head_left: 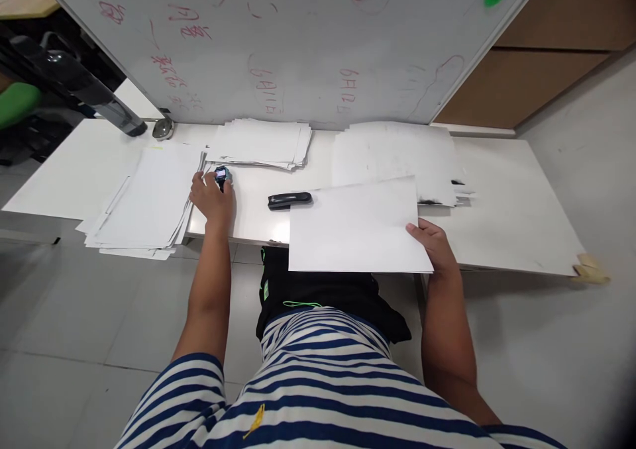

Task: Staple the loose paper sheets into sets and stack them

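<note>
My left hand (pixel 211 197) is at the edge of the table, with its thumb and index finger closed about a small wristwatch (pixel 221 173) with a lit screen. Its other fingers rest by the right edge of a stack of white paper (pixel 149 197). My right hand (pixel 433 240) pinches the right edge of some white sheets (pixel 355 230) between thumb and fingers. These sheets extend over the table's front edge. A black stapler (pixel 289 200) lies at their upper left corner, partly overlapping it; whether it grips the paper I cannot tell.
Two more paper piles, one at back centre (pixel 263 143) and one at right (pixel 392 151), lie before a whiteboard (pixel 308 45) with red writing. A dark bottle (pixel 106 101) and a small round silvery object (pixel 163 129) stand at back left of the white table (pixel 517 204).
</note>
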Tool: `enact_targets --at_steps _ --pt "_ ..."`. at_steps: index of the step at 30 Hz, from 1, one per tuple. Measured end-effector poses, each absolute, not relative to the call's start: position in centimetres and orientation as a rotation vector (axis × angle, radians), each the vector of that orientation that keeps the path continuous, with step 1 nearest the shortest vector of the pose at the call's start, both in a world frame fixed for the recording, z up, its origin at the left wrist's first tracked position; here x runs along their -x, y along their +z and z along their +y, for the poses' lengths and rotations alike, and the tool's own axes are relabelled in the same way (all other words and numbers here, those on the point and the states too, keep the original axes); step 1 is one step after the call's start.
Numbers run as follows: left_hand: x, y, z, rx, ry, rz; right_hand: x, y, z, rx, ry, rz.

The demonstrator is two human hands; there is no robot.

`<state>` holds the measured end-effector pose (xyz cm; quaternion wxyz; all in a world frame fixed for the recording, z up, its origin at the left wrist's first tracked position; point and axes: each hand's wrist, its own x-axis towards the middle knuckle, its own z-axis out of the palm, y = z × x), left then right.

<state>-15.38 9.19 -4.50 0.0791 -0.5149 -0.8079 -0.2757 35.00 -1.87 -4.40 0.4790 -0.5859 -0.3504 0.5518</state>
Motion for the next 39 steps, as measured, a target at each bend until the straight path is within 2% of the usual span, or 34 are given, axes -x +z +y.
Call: enact_targets --at_steps 9,15,22,30,34,36,39 --pt "15.9 -4.2 9.4 1.581 -0.756 -2.369 -34.9 -4.2 -1.9 1.431 1.358 -0.825" --pt "17.1 -2.4 13.6 1.831 -0.657 -2.275 -35.1 -4.5 -1.9 1.432 1.350 -0.831" --pt "17.3 -2.9 16.0 1.962 -0.375 -2.468 -34.7 -3.9 -1.8 1.445 1.345 -0.799" --pt "18.1 -0.2 14.8 1.775 -0.455 -2.641 -34.7 -4.1 -1.8 1.457 1.343 -0.837" --pt "18.2 0.4 13.9 1.603 -0.151 -2.897 -34.6 -4.1 -1.9 1.440 1.336 -0.831" --pt "18.0 -0.2 13.5 1.601 -0.207 -2.939 -34.5 -4.1 -1.9 1.441 1.334 -0.842" --pt "17.2 -1.3 13.0 1.590 -0.484 -2.837 -34.5 -4.0 -2.0 1.444 1.340 -0.863"
